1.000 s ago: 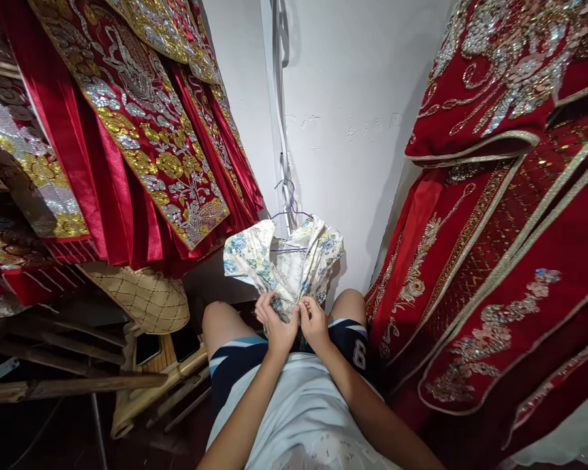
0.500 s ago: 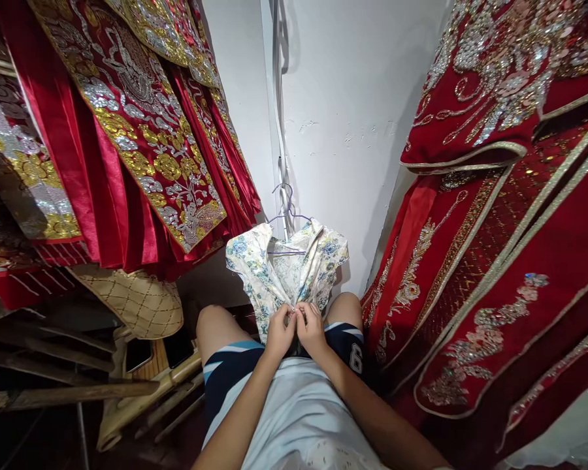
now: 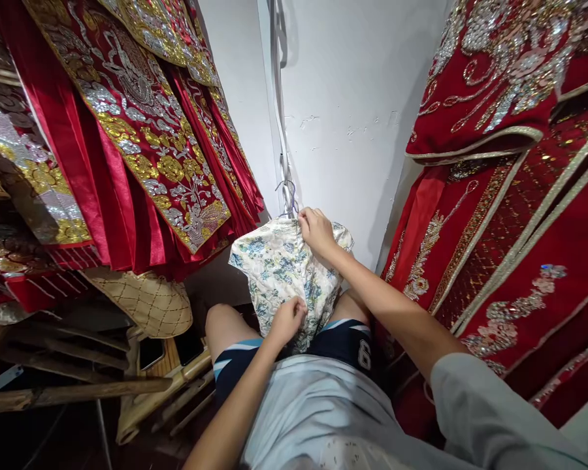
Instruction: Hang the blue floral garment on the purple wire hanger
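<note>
A white garment with a blue and green floral print (image 3: 269,261) hangs on a thin purple hanger (image 3: 293,196) in front of me. Its front now lies closed up to the neckline. My right hand (image 3: 314,230) is at the top of the garment, just below the hanger hook, with fingers pinched on the neckline. Lower down, near the middle of the garment, my left hand (image 3: 289,318) has its fingers closed on the front fabric.
Red embroidered costumes (image 3: 169,170) hang at the left, and beaded red garments (image 3: 494,215) hang at the right. A bamboo chair (image 3: 122,391) stands at the lower left. Behind the garment is a white wall (image 3: 343,85).
My right hand has moved up from the lower front to the neckline. The open neckline has come together, hiding the hanger's lower bar. My left hand has stayed low.
</note>
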The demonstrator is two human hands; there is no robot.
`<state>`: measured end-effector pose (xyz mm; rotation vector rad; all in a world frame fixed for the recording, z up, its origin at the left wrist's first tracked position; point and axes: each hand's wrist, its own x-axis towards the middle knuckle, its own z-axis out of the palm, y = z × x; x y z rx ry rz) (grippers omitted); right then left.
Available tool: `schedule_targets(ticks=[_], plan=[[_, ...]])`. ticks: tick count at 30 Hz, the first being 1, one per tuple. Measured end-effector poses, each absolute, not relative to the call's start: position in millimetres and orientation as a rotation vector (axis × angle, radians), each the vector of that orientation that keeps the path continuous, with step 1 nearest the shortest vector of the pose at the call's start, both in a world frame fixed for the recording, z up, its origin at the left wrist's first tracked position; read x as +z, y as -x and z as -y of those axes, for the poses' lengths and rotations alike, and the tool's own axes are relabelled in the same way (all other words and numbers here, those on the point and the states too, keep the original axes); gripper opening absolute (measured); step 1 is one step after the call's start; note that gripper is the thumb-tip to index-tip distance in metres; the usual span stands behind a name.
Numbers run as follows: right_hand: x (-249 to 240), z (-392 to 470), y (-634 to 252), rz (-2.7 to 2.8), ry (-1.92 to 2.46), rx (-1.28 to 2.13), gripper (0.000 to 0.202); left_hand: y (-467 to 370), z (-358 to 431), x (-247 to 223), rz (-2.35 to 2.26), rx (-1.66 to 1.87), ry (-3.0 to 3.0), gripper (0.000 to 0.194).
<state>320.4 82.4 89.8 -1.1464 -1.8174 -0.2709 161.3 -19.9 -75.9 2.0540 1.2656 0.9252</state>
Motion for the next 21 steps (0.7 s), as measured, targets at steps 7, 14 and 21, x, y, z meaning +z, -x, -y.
schedule_targets(ticks=[7, 14, 21], plan=[[78, -69, -325, 1.815, 1.123, -0.273, 0.018, -161, -47, 65, -1.159, 1.57, -2.264, 0.038], [63, -75, -321, 1.878, 1.136, -0.174, 0.024, -177, -85, 102, -1.313, 1.518, -2.3, 0.017], [-22, -49, -308, 1.944, 1.037, 0.304, 0.012, -117, -107, 105, -1.376, 1.877, -1.664, 0.023]])
